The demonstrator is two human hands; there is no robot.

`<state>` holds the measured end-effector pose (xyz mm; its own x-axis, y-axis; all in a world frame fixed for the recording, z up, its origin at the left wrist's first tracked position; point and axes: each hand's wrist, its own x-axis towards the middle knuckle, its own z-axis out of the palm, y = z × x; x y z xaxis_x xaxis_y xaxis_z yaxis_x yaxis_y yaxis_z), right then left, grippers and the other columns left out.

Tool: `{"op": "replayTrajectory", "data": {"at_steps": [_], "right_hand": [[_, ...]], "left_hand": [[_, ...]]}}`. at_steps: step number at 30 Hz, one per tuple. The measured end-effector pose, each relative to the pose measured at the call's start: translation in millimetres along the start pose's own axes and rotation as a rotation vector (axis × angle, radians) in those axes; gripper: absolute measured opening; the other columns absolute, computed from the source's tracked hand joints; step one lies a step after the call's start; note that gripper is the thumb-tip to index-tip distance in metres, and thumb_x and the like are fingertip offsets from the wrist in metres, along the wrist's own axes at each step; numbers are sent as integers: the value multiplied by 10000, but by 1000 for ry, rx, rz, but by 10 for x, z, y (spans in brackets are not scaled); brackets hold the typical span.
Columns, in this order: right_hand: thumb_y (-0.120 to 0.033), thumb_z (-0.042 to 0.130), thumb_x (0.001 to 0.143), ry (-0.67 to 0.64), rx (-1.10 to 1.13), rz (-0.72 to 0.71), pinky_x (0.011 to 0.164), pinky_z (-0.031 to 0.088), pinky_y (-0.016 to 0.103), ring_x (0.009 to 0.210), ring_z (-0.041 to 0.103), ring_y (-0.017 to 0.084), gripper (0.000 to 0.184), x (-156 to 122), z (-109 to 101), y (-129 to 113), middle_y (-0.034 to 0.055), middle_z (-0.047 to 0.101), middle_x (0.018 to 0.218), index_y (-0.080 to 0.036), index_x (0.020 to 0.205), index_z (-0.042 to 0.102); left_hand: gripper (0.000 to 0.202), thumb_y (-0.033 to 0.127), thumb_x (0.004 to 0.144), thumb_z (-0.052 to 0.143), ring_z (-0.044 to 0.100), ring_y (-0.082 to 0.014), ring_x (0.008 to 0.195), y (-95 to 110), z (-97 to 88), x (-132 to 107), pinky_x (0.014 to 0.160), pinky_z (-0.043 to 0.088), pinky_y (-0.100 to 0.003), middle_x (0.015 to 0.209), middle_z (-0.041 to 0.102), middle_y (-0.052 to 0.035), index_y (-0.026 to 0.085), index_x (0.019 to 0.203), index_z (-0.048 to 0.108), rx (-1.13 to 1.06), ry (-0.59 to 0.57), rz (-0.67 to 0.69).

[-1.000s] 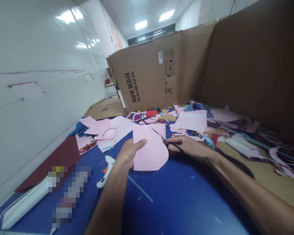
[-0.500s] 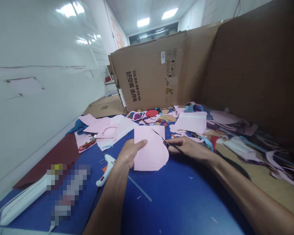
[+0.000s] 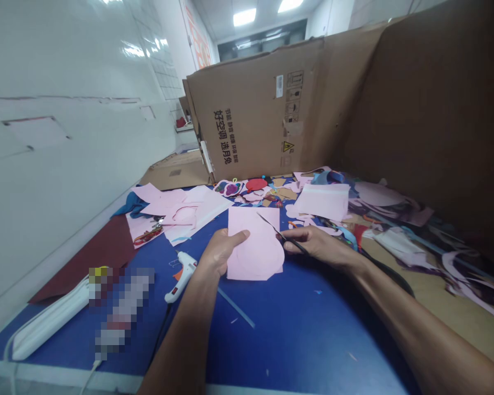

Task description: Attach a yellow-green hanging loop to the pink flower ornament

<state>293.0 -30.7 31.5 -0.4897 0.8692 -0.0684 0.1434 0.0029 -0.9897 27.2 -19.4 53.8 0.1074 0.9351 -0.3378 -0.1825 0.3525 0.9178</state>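
**Carefully: 2 hands working pink paper**

Left hand pinches the pink paper sheet under its thumb, above the blue mat. Right hand curls snugly around slim scissors, their blades crossing the sheet's right edge. A hot glue gun lies just beside the left wrist.

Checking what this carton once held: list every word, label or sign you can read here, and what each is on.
"好空调 选月兔": large print on the cardboard carton.
A small line of characters beside it: too small to read.
A barcode sticker on the carton: too small to read.
Handling symbols and a yellow warning triangle on the carton: no legible words.
A poster on the far wall: too blurred to read.
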Motion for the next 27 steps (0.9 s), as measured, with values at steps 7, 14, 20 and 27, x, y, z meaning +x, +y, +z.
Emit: {"op": "replayTrajectory", "data": {"at_steps": [7, 14, 20, 27], "right_hand": [[-686, 842, 790, 21, -61, 11, 996, 501, 436, 1096, 653, 307, 652, 8, -18, 22, 68, 791, 1183, -237, 1263, 841], [-693, 853, 771, 12, -61, 36, 869, 485, 372, 932, 631, 245, 612, -1, 0, 14, 41, 773, 1009, -229, 1169, 856], [-710, 858, 774, -48, 9, 36, 850, 499, 376, 915, 628, 247, 624, 19, 24, 64, 47, 765, 986, -240, 1182, 838], [-660, 834, 853, -96, 104, -8, 847, 444, 313, 895, 564, 182, 555, 14, 34, 138, 24, 712, 1020, -220, 1189, 804]], "left_hand": [[251, 196, 773, 883, 800, -288, 708, 8, -8, -4, 682, 661, -395, 934, 840, -201, 75, 979, 808, 11, -17, -21], [317, 229, 760, 901, 805, -271, 756, 36, -100, 0, 716, 647, -355, 980, 835, -221, 55, 1010, 818, -6, -93, -8], [341, 237, 720, 924, 805, -295, 757, 25, -86, -6, 742, 655, -407, 967, 837, -207, 74, 998, 813, 30, -39, 7], [367, 263, 684, 944, 801, -288, 762, 48, -35, -48, 737, 648, -391, 963, 838, -188, 89, 979, 812, 40, -33, 21]]}}
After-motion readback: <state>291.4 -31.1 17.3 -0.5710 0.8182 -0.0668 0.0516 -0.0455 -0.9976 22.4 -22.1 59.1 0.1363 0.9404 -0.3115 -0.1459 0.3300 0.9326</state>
